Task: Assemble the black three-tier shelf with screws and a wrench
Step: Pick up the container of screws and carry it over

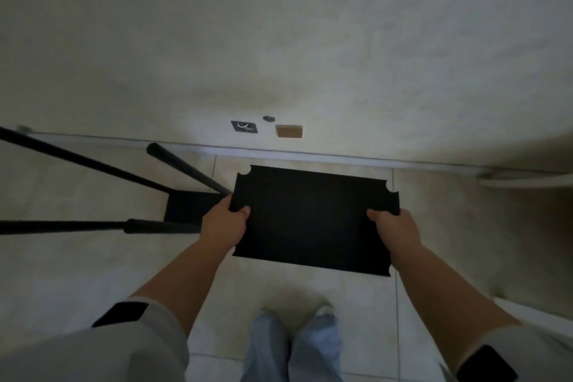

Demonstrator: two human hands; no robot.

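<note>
Flat black rectangular shelf panel w/ notched corners (313, 220) — held level over tiled floor, left hand (224, 223) & right hand (393, 231) gripping its short edges — looks stiff, light; hold at the edges, clear of notches.

- No words, brand names or numbers can be read anywhere.
- A small dark card (244, 126) on the white counter (403, 87), centre of the frame, bears a white mark, too blurred to read.

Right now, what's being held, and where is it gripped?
A black shelf panel, held flat by its two short edges: left hand on the left edge, right hand on the right.
</note>
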